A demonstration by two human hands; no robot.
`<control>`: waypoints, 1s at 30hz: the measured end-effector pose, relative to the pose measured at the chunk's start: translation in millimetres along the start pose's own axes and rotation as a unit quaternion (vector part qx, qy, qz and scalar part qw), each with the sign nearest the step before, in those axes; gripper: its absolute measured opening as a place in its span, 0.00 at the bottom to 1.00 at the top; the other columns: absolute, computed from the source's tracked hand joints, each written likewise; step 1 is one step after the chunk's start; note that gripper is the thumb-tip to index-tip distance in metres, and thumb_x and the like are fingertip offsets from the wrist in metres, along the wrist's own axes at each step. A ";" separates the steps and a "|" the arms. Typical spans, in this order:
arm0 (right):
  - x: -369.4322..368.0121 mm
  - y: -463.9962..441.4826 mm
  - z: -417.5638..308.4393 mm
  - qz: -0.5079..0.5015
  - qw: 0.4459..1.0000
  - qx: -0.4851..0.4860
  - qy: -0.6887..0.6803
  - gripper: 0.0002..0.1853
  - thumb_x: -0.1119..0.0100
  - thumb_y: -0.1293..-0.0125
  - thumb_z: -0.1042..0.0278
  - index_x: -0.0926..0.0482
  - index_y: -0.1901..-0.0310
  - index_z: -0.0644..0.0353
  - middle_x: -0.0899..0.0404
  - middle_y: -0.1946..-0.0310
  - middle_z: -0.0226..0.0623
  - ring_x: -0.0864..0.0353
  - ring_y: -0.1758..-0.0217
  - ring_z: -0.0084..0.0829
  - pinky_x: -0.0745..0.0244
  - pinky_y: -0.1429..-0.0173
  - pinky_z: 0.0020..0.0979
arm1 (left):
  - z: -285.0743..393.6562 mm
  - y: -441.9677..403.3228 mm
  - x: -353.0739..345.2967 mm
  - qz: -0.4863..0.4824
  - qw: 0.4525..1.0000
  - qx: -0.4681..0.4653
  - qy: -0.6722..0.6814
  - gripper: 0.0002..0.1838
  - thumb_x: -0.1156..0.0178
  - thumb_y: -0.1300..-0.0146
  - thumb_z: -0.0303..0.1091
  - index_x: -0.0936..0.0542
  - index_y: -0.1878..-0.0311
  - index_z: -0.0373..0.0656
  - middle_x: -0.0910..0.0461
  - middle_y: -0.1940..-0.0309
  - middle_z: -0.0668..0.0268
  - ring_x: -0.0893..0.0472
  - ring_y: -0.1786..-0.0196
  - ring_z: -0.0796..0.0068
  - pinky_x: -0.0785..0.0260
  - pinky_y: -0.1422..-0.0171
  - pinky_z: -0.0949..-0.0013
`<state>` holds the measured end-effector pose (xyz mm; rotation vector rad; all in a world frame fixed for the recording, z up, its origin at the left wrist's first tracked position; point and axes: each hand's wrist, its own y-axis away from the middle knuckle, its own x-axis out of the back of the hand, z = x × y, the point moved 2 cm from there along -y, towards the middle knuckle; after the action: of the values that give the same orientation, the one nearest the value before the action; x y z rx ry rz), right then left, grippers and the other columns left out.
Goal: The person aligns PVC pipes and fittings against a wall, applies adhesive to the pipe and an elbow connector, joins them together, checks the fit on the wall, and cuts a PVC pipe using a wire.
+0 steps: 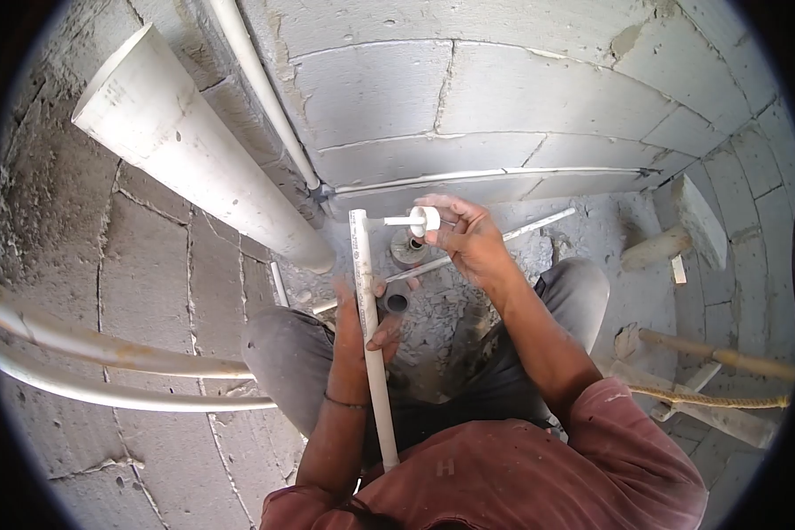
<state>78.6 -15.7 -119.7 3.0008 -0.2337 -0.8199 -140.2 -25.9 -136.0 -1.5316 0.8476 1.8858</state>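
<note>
My left hand (355, 322) is wrapped round a white plastic pipe (376, 380), whose lower end rests against my shirt. A grey pipe fitting (397, 302) sits at the fingers of the same hand, its round opening facing me. My right hand (470, 237) pinches a white cap with a stem applicator (424, 221). The stem points left at the pipe's upper end; I cannot tell whether its tip touches. Just below the cap stands an open round can (410, 249), partly hidden by my right hand.
A wide white pipe (194, 150) leans at left beside a thin wall pipe (265, 88). Another thin pipe (539, 221) lies across the rubble-strewn floor. Two curved pipes (132, 389) cross the left side. A wooden-handled tool (658, 247) and timber (707, 415) lie at right.
</note>
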 end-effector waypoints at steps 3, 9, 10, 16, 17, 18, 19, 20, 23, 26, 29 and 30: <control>-5.1 -2.0 6.9 0.025 1.000 -0.001 0.000 0.25 0.33 0.37 0.90 0.21 0.37 0.69 0.14 0.45 0.44 0.13 0.44 0.35 0.14 0.36 0.35 | -2.4 2.2 -0.6 0.024 0.999 -0.008 0.029 0.28 0.59 0.16 0.60 0.25 0.51 0.43 0.20 0.44 0.41 0.29 0.83 0.82 0.39 0.87 0.85; -4.7 -2.6 8.2 0.024 0.997 0.010 -0.067 0.24 0.33 0.35 0.89 0.21 0.37 0.70 0.14 0.45 0.44 0.13 0.44 0.35 0.14 0.36 0.35 | -0.5 1.3 -6.9 0.089 0.994 -0.053 -0.035 0.26 0.59 0.15 0.56 0.23 0.50 0.41 0.19 0.45 0.41 0.29 0.83 0.82 0.40 0.87 0.86; -6.8 -1.2 7.1 0.023 0.999 0.006 -0.048 0.24 0.33 0.35 0.89 0.21 0.37 0.70 0.14 0.45 0.44 0.13 0.44 0.35 0.14 0.36 0.35 | -0.7 0.6 -8.8 0.120 0.989 -0.059 -0.058 0.26 0.59 0.15 0.54 0.23 0.50 0.41 0.20 0.44 0.41 0.30 0.84 0.81 0.40 0.87 0.85; -1.2 -1.0 14.3 0.041 0.999 -0.010 -0.015 0.24 0.33 0.36 0.89 0.22 0.37 0.70 0.14 0.46 0.45 0.12 0.44 0.35 0.14 0.38 0.33 | 3.1 -3.7 -1.9 -0.013 0.997 -0.002 0.070 0.27 0.63 0.14 0.50 0.23 0.51 0.34 0.21 0.44 0.34 0.25 0.83 0.76 0.34 0.88 0.83; 0.2 -1.7 15.4 0.036 0.998 -0.004 -0.043 0.24 0.33 0.36 0.89 0.22 0.37 0.71 0.14 0.46 0.45 0.12 0.44 0.36 0.13 0.38 0.33 | 4.2 -3.5 -2.1 -0.013 0.998 -0.004 0.069 0.27 0.63 0.14 0.50 0.23 0.51 0.34 0.21 0.44 0.34 0.25 0.83 0.76 0.34 0.88 0.83; -2.4 -1.9 14.6 0.034 0.998 -0.005 -0.044 0.24 0.33 0.36 0.89 0.22 0.37 0.71 0.14 0.46 0.45 0.12 0.44 0.36 0.13 0.38 0.33 | 4.5 -2.8 -2.5 -0.020 0.995 -0.001 0.093 0.27 0.62 0.14 0.49 0.23 0.51 0.33 0.21 0.45 0.33 0.24 0.83 0.75 0.32 0.88 0.82; -5.0 -1.7 12.8 0.035 0.999 -0.007 -0.029 0.25 0.34 0.36 0.89 0.22 0.37 0.71 0.14 0.46 0.45 0.12 0.45 0.36 0.13 0.39 0.34 | 4.5 -2.6 -3.0 -0.026 0.993 0.003 0.117 0.28 0.62 0.14 0.49 0.24 0.51 0.31 0.22 0.46 0.32 0.23 0.82 0.73 0.31 0.88 0.81; -6.7 -1.1 11.8 0.037 0.999 -0.009 -0.014 0.25 0.34 0.36 0.89 0.22 0.36 0.72 0.14 0.47 0.44 0.12 0.46 0.37 0.13 0.39 0.35 | 4.8 -2.6 -2.9 -0.026 0.993 0.003 0.117 0.28 0.62 0.14 0.49 0.24 0.51 0.31 0.22 0.46 0.32 0.23 0.82 0.73 0.31 0.88 0.81; -4.5 -1.4 11.5 0.044 0.998 -0.012 -0.036 0.24 0.34 0.36 0.90 0.22 0.37 0.70 0.13 0.49 0.43 0.11 0.47 0.37 0.13 0.40 0.36 | 6.0 -2.4 -3.1 -0.037 0.987 0.007 0.158 0.27 0.62 0.15 0.46 0.25 0.49 0.28 0.24 0.45 0.30 0.22 0.82 0.72 0.29 0.87 0.81; 8.1 -6.0 9.8 0.061 0.996 -0.034 0.048 0.24 0.34 0.36 0.90 0.19 0.38 0.68 0.13 0.48 0.42 0.11 0.48 0.36 0.13 0.40 0.36 | 9.5 -1.8 -5.0 -0.072 0.979 0.012 0.192 0.24 0.62 0.15 0.42 0.26 0.48 0.25 0.25 0.43 0.28 0.22 0.81 0.71 0.26 0.85 0.82; 49.2 -21.1 15.9 0.098 0.988 -0.021 0.121 0.23 0.32 0.39 0.89 0.15 0.42 0.63 0.11 0.51 0.41 0.10 0.50 0.35 0.13 0.42 0.36 | 13.4 -0.5 -7.4 -0.016 0.989 -0.044 0.138 0.21 0.61 0.15 0.40 0.26 0.49 0.28 0.24 0.45 0.30 0.24 0.81 0.75 0.28 0.85 0.84; 58.6 -26.2 16.6 0.123 0.926 0.026 0.356 0.23 0.31 0.42 0.87 0.14 0.44 0.61 0.11 0.53 0.44 0.10 0.51 0.38 0.14 0.43 0.37 | 12.8 -1.5 -8.2 -0.017 0.989 -0.045 0.141 0.21 0.61 0.15 0.40 0.26 0.49 0.28 0.24 0.45 0.30 0.24 0.81 0.75 0.28 0.85 0.84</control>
<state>123.7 1.7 -165.0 2.9816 -0.5816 0.3117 -145.6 -15.3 -126.2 -1.8880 0.8620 1.7277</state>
